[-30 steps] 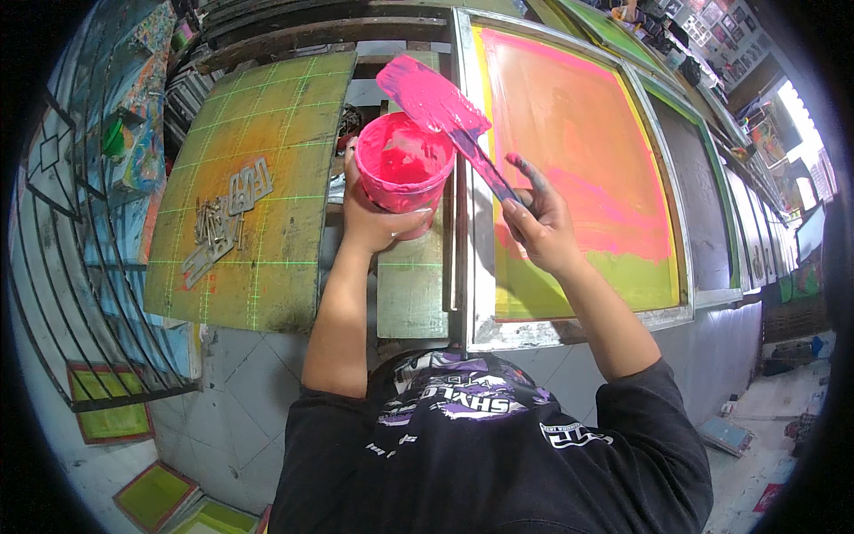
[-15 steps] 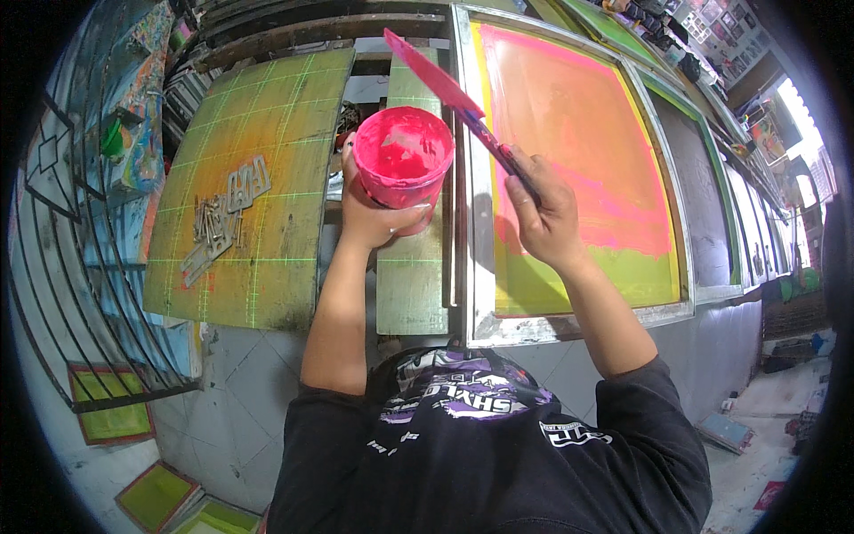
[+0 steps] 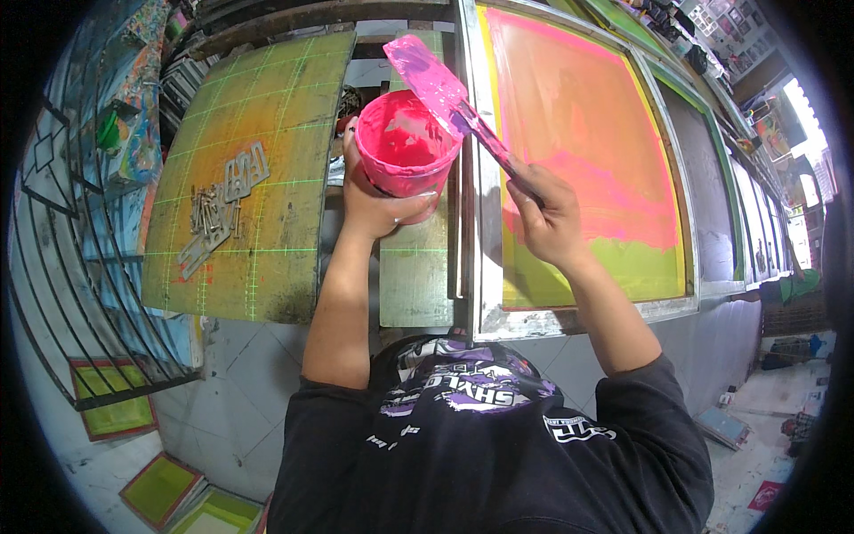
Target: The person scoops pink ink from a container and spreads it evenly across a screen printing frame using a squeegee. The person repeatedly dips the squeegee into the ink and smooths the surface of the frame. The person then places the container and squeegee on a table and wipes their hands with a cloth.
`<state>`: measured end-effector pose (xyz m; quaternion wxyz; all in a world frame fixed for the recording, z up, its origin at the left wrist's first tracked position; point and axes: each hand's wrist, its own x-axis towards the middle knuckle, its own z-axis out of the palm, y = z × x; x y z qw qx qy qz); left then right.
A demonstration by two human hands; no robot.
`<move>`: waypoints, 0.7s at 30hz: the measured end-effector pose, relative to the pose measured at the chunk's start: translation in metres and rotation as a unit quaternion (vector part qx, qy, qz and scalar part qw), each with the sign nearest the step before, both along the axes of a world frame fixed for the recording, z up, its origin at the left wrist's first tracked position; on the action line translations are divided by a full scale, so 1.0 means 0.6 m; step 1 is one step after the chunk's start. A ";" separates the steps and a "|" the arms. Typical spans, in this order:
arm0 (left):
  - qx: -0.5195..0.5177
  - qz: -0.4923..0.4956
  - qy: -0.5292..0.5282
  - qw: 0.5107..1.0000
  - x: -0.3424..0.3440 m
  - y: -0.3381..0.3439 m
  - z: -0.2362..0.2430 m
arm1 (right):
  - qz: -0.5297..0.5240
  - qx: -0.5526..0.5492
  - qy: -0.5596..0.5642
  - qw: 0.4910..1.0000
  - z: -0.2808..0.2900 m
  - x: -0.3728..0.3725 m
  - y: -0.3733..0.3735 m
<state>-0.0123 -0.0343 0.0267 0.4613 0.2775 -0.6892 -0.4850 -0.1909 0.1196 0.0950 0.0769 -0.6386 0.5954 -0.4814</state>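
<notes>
My left hand [image 3: 381, 206] is wrapped round a plastic tub [image 3: 405, 187] smeared inside with bright pink ink, its mouth tilted toward me. In my right hand [image 3: 547, 214] is the dark handle of a spatula [image 3: 427, 78], closed in my fingers. Its broad blade is coated in pink and lies over the tub's far right rim; whether it touches the rim I cannot tell. Below and right of the spatula lies a framed printing screen [image 3: 476, 205], its mesh spread with pink ink over most of its surface and yellow-green near the front.
A yellow-green board [image 3: 294, 191] with grid lines is at left, bearing metal hinge-like parts [image 3: 245, 173] and bolts. More framed screens [image 3: 698, 178] continue to the right. A black metal rack [image 3: 84, 311] stands far left, with small screens [image 3: 160, 489] on the floor.
The spatula blade has turned from edge-on to showing its flat face and has come down closer to the tub's rim. The tub has shifted slightly right.
</notes>
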 end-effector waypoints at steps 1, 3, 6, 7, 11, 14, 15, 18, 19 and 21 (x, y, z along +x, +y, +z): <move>0.002 0.000 -0.003 1.000 -0.001 0.001 0.000 | 0.001 0.004 0.005 1.000 0.003 -0.004 0.005; 0.022 -0.009 0.020 1.000 -0.005 0.003 -0.004 | 0.011 0.005 0.023 1.000 0.004 -0.011 0.014; 0.037 -0.014 0.033 0.999 -0.004 0.003 -0.007 | 0.011 0.018 0.055 0.998 0.014 -0.020 0.028; 0.039 -0.015 0.034 0.999 -0.003 0.001 -0.009 | 0.009 0.023 0.066 0.997 0.019 -0.022 0.033; 0.044 -0.008 0.031 0.999 -0.003 -0.001 -0.016 | -0.007 0.057 0.130 0.990 0.044 -0.025 0.052; 0.061 -0.019 0.040 0.997 -0.004 0.004 -0.009 | -0.015 0.084 0.163 0.983 0.061 -0.023 0.064; 0.056 -0.020 0.041 0.997 -0.004 0.002 -0.010 | -0.018 0.091 0.173 0.981 0.064 -0.023 0.067; 0.040 -0.019 0.052 0.998 -0.005 -0.001 -0.012 | -0.026 0.090 0.209 0.973 0.064 -0.026 0.077; 0.033 -0.020 0.057 0.998 -0.006 -0.001 -0.012 | -0.030 0.085 0.222 0.971 0.063 -0.028 0.081; 0.039 -0.025 0.063 0.997 -0.007 0.002 -0.006 | -0.037 0.091 0.240 0.966 0.063 -0.032 0.091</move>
